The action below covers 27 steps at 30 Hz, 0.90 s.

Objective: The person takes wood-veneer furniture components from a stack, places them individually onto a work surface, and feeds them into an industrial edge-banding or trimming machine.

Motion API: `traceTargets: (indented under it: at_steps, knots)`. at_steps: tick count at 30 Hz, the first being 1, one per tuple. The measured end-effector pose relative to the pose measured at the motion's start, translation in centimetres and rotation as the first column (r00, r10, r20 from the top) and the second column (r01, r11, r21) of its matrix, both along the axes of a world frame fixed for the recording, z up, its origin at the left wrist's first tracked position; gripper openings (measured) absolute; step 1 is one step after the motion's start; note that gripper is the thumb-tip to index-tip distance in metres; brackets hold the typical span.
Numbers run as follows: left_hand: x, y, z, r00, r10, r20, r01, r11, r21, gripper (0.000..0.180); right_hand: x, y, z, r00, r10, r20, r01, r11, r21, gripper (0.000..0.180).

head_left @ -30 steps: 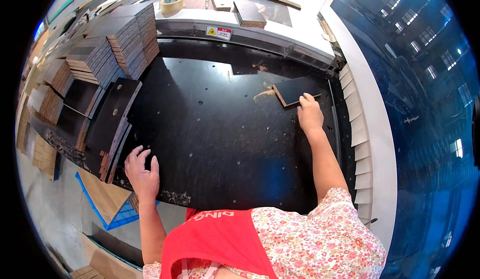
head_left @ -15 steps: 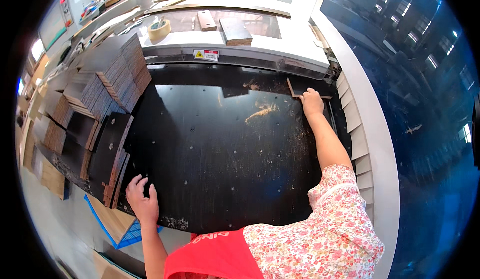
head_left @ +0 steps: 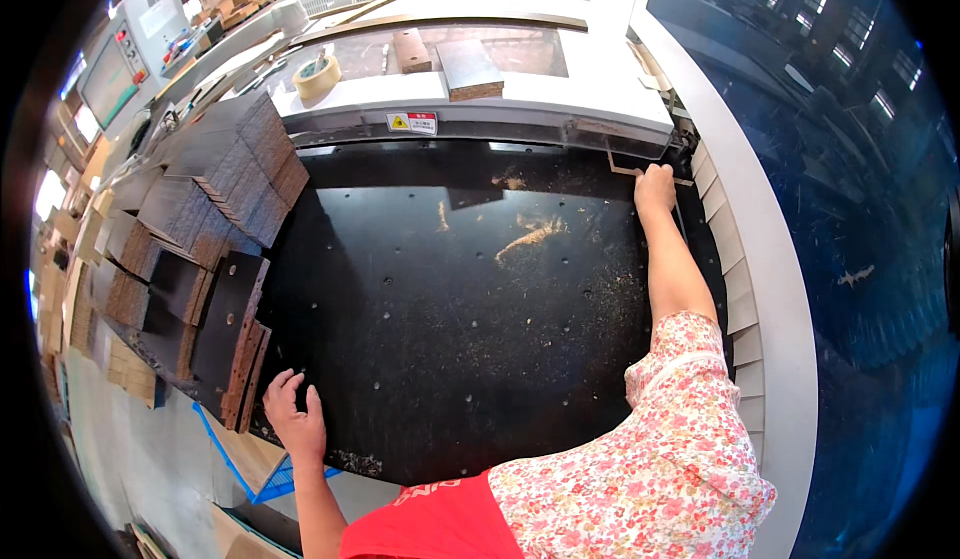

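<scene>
At the far right corner of the black table (head_left: 460, 329), my right hand (head_left: 655, 189) is closed on the near edge of a small dark board (head_left: 622, 167). The board's far part lies up against the machine's front edge and is partly hidden. My left hand (head_left: 296, 421) hovers over the table's near left edge, empty, its fingers curved and apart. Beside it stand dark boards with brown edges; the closest is a long board (head_left: 228, 309) with holes in its face. Behind that, several more boards are piled in stacks (head_left: 225, 164).
A white machine ledge (head_left: 380, 94) runs along the back, carrying a tape roll (head_left: 317, 78), a small brown block (head_left: 411, 51) and a dark block (head_left: 468, 69). Sawdust (head_left: 530, 237) lies on the table. A pale frame (head_left: 745, 209) with a dark blue pane borders the right.
My right hand has pushed the small board farther away and to the right, against the machine's front edge. My left hand stays beside the boards, still open. The view has shifted slightly.
</scene>
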<state>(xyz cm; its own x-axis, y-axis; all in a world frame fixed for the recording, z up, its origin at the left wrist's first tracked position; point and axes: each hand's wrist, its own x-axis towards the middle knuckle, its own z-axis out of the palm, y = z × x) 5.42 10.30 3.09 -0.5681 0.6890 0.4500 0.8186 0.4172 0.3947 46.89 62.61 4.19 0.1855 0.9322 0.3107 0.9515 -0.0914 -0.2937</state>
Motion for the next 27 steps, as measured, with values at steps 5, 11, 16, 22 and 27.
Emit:
traceTargets:
  at_steps: [5, 11, 16, 22, 27]
  knots:
    - [-0.2, 0.3, -0.2, 1.0, 0.004, 0.005, -0.004, 1.0, 0.014, 0.024, -2.9, -2.0, 1.3, 0.987, -0.155, -0.049, 0.137, 0.956, -0.26, 0.079]
    - [-0.6, 0.3, -0.3, 1.0, 0.007, 0.017, -0.008, 1.0, 0.019, 0.025, -3.3, -1.1, 1.8, 0.985, -0.169, -0.04, 0.144, 0.922, -0.36, 0.087]
    - [-0.8, 0.0, -0.5, 1.0, 0.012, 0.017, -0.012, 1.0, 0.021, 0.024, -3.6, -1.0, 0.6, 0.978, -0.206, -0.008, 0.196, 0.941, -0.276, 0.084]
    - [-1.1, -0.3, -0.6, 0.999, 0.008, 0.044, -0.009, 1.0, 0.025, 0.025, -2.7, 0.7, -0.2, 0.982, -0.189, -0.012, 0.172, 0.916, -0.361, 0.08]
    - [-0.6, -0.1, -0.1, 0.999, 0.028, 0.033, -0.03, 0.998, 0.058, 0.023, -3.7, -0.6, 1.1, 0.98, -0.196, 0.013, 0.192, 0.937, -0.293, 0.076]
